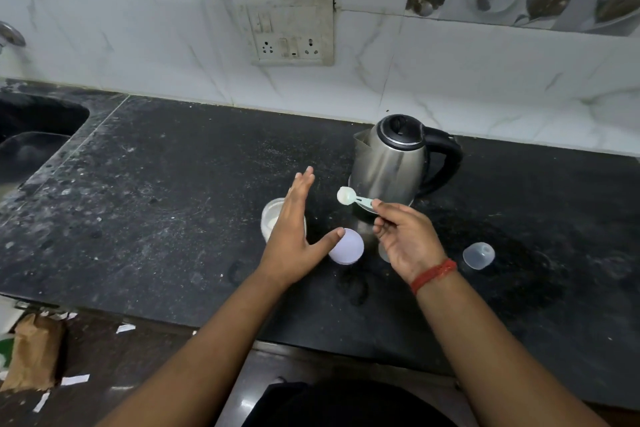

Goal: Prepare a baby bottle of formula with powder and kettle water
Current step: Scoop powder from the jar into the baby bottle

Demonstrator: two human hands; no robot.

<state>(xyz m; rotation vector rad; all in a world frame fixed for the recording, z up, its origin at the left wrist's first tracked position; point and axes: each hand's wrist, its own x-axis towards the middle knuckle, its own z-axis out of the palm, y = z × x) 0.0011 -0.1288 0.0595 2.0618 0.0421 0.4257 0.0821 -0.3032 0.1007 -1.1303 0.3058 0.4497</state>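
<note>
My right hand (403, 236) pinches the handle of a small pale-green measuring scoop (351, 197), held level in front of the steel kettle (394, 163) with its black lid and handle. My left hand (294, 229) is flat with fingers spread, hovering over a clear powder container (273, 218) with white powder inside, and partly hides it. A round white lid (348, 246) lies on the counter between my hands. The clear bottle cap (478, 255) lies to the right. The bottle is mostly hidden behind my right hand.
The black stone counter (173, 201) runs to a sink (31, 135) at the far left. A switch-and-socket plate (291, 31) sits on the tiled wall behind. Paper scraps and a brown bag (33, 350) lie on the floor at lower left.
</note>
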